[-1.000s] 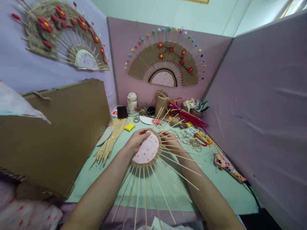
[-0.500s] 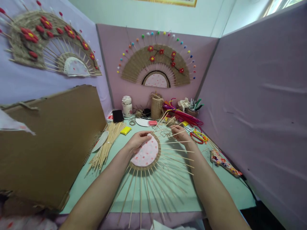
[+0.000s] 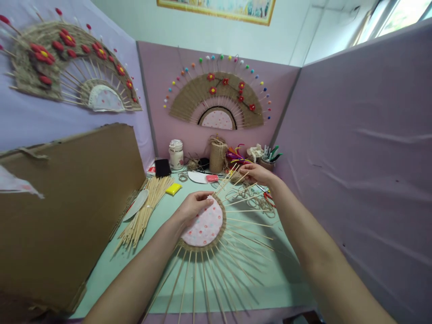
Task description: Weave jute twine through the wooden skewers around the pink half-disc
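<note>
My left hand [image 3: 195, 209] is closed on the upper left edge of a fan frame [image 3: 204, 225]. The frame has a pink-dotted white half-round centre, a woven twine rim and thin bamboo sticks [image 3: 249, 222] spreading outward. At the far stick tips, my right hand [image 3: 255, 173] has its fingertips pinched together; whatever lies between them is too small to make out. Loose loops of twine [image 3: 261, 206] lie on the table just below that hand, partly under the sticks.
A bundle of bamboo sticks [image 3: 148, 209] and a yellow packet [image 3: 173, 188] lie to the left, beside a cardboard sheet [image 3: 70, 211]. Along the back stand a white jar [image 3: 176, 155], a twine spool [image 3: 218, 156] and a pen holder [image 3: 267, 163]. Finished fans [image 3: 189, 96] hang on the partitions.
My right hand has moved away from me, toward the far stick tips. More twine loops show beneath it. My left hand keeps its hold on the fan frame, and the camera view has tilted up.
</note>
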Motion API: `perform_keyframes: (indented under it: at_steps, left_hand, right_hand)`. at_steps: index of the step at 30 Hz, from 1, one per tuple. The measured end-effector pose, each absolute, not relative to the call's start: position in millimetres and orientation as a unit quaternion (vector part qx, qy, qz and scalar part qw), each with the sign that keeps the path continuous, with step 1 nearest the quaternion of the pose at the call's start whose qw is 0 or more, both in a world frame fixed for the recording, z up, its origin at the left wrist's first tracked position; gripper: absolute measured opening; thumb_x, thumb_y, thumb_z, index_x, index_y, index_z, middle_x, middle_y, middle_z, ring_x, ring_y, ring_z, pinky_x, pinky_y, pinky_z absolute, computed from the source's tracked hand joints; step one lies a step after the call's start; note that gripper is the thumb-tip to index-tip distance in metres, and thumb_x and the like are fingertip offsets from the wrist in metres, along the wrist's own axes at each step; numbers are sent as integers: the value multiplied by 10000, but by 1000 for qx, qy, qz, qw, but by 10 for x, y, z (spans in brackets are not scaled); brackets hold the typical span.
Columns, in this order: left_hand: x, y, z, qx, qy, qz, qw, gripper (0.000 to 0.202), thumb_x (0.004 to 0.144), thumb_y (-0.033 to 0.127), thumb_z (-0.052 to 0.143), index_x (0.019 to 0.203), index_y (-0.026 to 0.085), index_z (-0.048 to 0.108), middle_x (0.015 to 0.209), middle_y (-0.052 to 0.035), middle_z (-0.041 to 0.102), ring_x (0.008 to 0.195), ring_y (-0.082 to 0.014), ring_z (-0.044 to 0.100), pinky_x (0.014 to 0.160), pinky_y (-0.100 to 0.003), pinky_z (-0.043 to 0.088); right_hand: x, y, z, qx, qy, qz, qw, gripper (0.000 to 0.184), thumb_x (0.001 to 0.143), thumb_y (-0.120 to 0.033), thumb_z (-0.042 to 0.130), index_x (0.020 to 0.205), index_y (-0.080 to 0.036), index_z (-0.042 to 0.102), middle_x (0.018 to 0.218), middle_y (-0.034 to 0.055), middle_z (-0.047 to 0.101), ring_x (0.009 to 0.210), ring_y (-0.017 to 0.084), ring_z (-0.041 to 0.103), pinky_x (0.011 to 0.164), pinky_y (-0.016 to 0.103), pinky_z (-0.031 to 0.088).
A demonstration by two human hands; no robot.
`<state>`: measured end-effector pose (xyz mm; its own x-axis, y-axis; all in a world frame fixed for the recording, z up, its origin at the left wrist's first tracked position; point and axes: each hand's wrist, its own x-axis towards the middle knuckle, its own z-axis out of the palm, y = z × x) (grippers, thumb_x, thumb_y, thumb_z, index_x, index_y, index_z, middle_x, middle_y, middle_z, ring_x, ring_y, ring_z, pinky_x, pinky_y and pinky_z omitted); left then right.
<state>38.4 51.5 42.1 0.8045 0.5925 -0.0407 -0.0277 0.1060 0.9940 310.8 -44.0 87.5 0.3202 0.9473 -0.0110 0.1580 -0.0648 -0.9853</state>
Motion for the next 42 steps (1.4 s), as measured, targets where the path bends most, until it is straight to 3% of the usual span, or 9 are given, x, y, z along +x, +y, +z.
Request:
perform_keyframes:
  at_steps: [12,19,28,38,42]
  left_hand:
    - [401,492,388,637,222,213,707,419,590,285,752,988,171,684,900,-48,681,753,-127,579,673,-235,409]
    - [380,552,442,627,232,236,705,421,594,293,746,989,161,681,872,-51,681,696,-122,576,640,-236,418]
    - [313,650,622,575,213,309,727,468,531,288,789,971,164,688,818,-32,667,679,-102,557,653,-232,421]
    - [211,605,646,549,181,356,734,549,574,279,766,1099,192,631,683,51,508,587,-41,469,556,-172,372]
    - [231,602,611,525,199,368,741,582,559,267,769,1115,178,619,668,56,511,572,-45,477,554,-179,382]
  right_hand:
    - [2906,-450,1085,-658,-460,237,548,359,642,-495,683,705,-165,556,520,-51,438,453,56,336,422,204,239]
    - [3038,-510,913,-631,-448,257,579,338,637,-464,707,727,-178,552,511,-59,404,442,55,303,426,212,216]
    - [2819,-569,470,-557,-412,373,617,426,600,-447,725,603,-190,385,534,-71,305,465,50,258,446,225,208]
    - [2530,-596,290,-578,-393,417,582,309,605,-408,711,674,-173,523,495,-85,292,436,46,231,421,220,170]
    - [2463,-645,311,-608,-386,408,560,353,575,-418,745,758,-158,592,509,-68,380,430,46,277,423,220,204]
